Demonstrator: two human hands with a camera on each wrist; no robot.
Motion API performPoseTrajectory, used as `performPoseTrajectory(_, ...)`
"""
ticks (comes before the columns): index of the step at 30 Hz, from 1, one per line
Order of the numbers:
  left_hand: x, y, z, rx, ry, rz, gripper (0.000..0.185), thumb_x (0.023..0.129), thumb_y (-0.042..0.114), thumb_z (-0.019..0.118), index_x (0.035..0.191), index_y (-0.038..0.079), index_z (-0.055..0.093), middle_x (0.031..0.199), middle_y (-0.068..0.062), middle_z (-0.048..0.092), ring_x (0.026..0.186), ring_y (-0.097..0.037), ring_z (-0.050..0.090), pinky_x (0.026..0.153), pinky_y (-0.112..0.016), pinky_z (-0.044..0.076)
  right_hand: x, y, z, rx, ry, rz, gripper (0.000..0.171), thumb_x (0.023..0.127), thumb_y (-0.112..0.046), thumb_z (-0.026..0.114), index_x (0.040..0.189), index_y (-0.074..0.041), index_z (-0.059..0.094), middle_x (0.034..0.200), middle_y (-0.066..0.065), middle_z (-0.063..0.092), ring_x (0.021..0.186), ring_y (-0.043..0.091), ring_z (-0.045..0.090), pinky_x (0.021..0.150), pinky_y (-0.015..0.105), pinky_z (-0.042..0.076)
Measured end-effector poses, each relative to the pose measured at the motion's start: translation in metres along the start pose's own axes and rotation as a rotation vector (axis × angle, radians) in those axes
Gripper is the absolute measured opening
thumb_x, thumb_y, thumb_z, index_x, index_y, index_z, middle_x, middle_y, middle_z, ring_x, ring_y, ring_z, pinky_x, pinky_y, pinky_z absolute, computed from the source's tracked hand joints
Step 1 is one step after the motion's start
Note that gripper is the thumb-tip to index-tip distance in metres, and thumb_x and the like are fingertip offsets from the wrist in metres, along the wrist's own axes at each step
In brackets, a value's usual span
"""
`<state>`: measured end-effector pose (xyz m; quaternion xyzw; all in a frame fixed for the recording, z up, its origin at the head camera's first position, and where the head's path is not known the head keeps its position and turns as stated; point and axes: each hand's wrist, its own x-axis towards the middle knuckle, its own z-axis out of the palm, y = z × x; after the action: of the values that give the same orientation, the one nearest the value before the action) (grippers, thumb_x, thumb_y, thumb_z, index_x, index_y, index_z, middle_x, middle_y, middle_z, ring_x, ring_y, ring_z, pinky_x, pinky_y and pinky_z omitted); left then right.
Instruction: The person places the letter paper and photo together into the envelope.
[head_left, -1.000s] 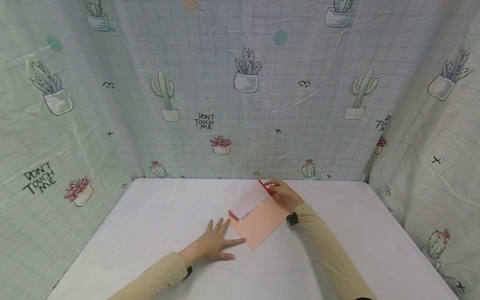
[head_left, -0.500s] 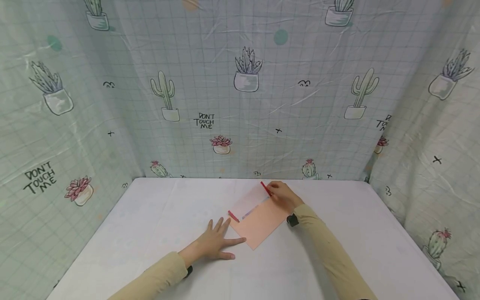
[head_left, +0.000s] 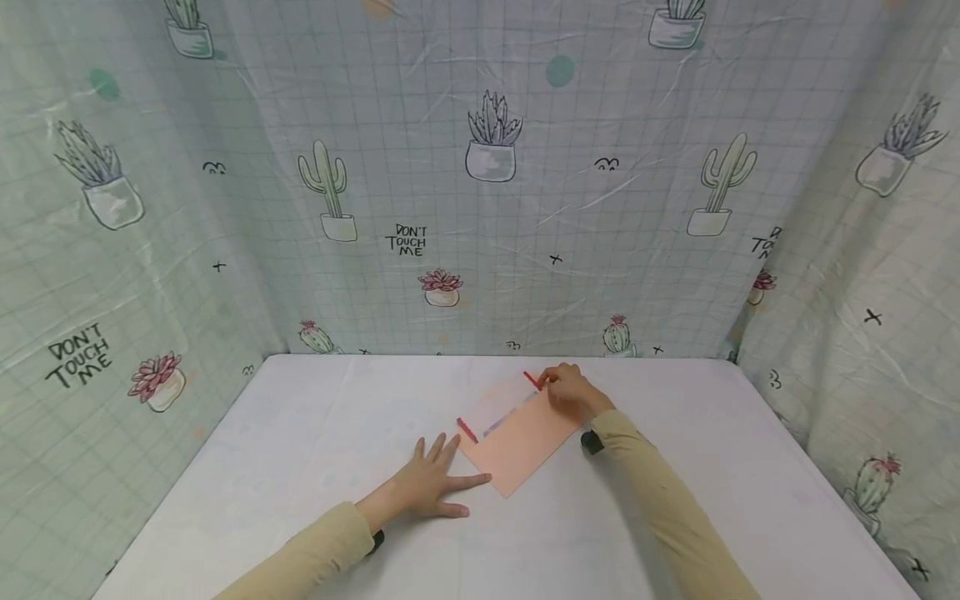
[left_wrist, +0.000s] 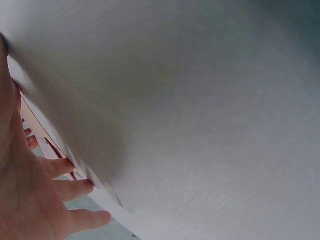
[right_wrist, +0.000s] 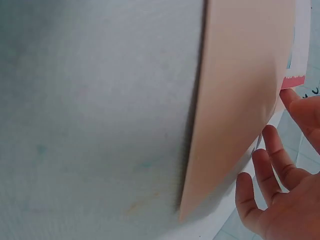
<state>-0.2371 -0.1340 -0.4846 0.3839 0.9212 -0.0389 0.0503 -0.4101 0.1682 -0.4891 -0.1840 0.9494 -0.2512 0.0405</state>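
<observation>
**Two hands at a peach envelope on a white table**

Head view: a peach envelope lies flat near the middle of the table, turned diagonally, its long axis running from the near left toward the far right. Its pale flap is open toward the far edge, with a red strip along the flap's left end. The right hand sits at the envelope's far right corner and pinches a red strip end between thumb and fingertip; it is the nearer hand to that strip. The left hand lies flat on the table, fingers spread and released, its thumb just at the envelope's near left edge. Nothing can be seen inside the envelope. A cactus-print curtain closes in the table on three sides.

Left wrist view: the left hand shows straight, spread fingers on the table, the envelope's edge just beyond them.

Right wrist view: the envelope fills the frame; the right hand is beside it, one fingertip touching the strip end, the other fingers loosely extended.
</observation>
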Motion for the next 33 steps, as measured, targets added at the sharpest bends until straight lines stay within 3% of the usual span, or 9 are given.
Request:
performPoseTrajectory(6, 0.0, 0.0, -0.001, 0.006, 0.007, 0.007, 0.059, 0.082, 0.062, 0.042, 0.137, 0.044, 0.026, 0.143, -0.027, 0.022, 0.128, -0.051, 0.023, 0.094, -0.066, 0.025, -0.005, -0.006, -0.002, -0.065, -0.024, 0.016, 0.024, 0.082, -0.01, 0.046, 0.099, -0.012, 0.062, 0.099, 0.015, 0.055, 0.095, 0.031, 0.042, 0.075, 0.047, 0.037)
performPoseTrajectory(10, 0.001, 0.001, -0.002, -0.006, 0.0, 0.002, 0.059, 0.082, 0.062, 0.042, 0.136, 0.044, 0.026, 0.144, -0.026, 0.021, 0.128, -0.051, 0.023, 0.095, -0.066, 0.024, -0.009, -0.012, -0.001, -0.129, 0.003, 0.008, 0.023, 0.089, -0.019, 0.045, 0.106, -0.013, 0.059, 0.103, 0.013, 0.054, 0.097, 0.031, 0.042, 0.075, 0.049, 0.037)
performPoseTrajectory(18, 0.0, 0.001, -0.003, 0.001, 0.003, 0.002, 0.059, 0.082, 0.062, 0.041, 0.136, 0.044, 0.027, 0.143, -0.027, 0.023, 0.127, -0.051, 0.024, 0.095, -0.065, 0.025, -0.017, -0.043, 0.005, -0.289, 0.031, -0.121, 0.029, 0.088, -0.018, 0.047, 0.116, -0.013, 0.055, 0.121, 0.01, 0.049, 0.108, 0.03, 0.041, 0.08, 0.052, 0.037)
performPoseTrajectory(23, 0.0, 0.001, -0.002, 0.011, 0.007, 0.001, 0.059, 0.082, 0.063, 0.041, 0.136, 0.044, 0.026, 0.143, -0.027, 0.023, 0.127, -0.051, 0.024, 0.094, -0.065, 0.026, -0.019, -0.061, 0.011, -0.341, 0.023, -0.209, 0.028, 0.089, -0.021, 0.05, 0.115, -0.013, 0.055, 0.123, 0.008, 0.05, 0.111, 0.029, 0.042, 0.085, 0.057, 0.037)
performPoseTrajectory(33, 0.001, 0.0, -0.001, 0.012, 0.008, -0.001, 0.058, 0.082, 0.062, 0.041, 0.136, 0.044, 0.026, 0.143, -0.027, 0.022, 0.127, -0.051, 0.024, 0.095, -0.065, 0.026, -0.02, -0.073, 0.026, -0.511, 0.066, -0.377, 0.03, 0.092, -0.031, 0.044, 0.117, -0.017, 0.054, 0.122, 0.003, 0.052, 0.111, 0.023, 0.045, 0.087, 0.047, 0.038)
